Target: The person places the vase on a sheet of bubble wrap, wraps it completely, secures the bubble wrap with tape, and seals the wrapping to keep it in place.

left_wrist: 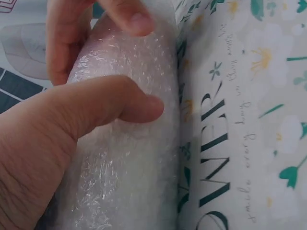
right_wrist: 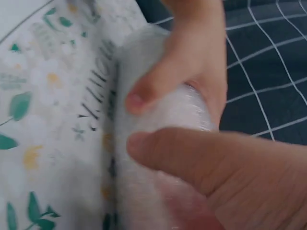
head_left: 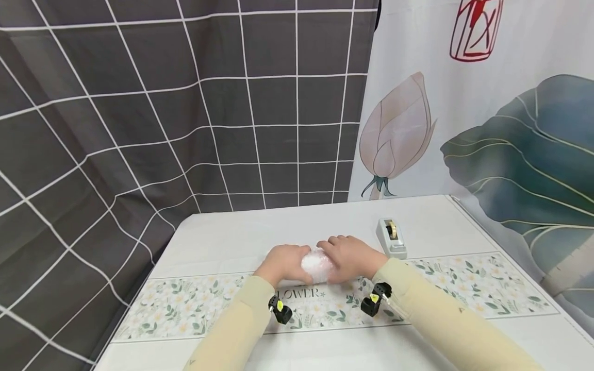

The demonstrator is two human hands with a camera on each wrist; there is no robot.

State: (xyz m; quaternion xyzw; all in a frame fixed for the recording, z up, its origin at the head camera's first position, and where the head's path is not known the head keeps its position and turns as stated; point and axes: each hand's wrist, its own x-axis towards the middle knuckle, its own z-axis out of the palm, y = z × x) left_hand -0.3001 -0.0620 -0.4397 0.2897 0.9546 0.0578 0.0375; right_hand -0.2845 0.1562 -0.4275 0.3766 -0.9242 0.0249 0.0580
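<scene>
A rounded bundle in clear bubble wrap [head_left: 317, 265] lies on the table, its long side along the printed band. My left hand [head_left: 289, 264] grips it from the left, the thumb [left_wrist: 120, 103] bent across its near side. From the right, my right hand [head_left: 347, 258] holds the same bundle. In the right wrist view the right thumb [right_wrist: 168, 148] lies across the wrap, close to the left thumb. Something pinkish shows through the plastic, but I cannot tell what is inside. The far fingers are partly hidden behind the bundle.
A pale tape dispenser [head_left: 392, 238] with a yellowish roll stands behind my right hand. The white table [head_left: 260, 232] has a floral band with lettering. A dark gridded curtain [head_left: 274, 103] and a white flower-print curtain [head_left: 417, 170] hang behind the table.
</scene>
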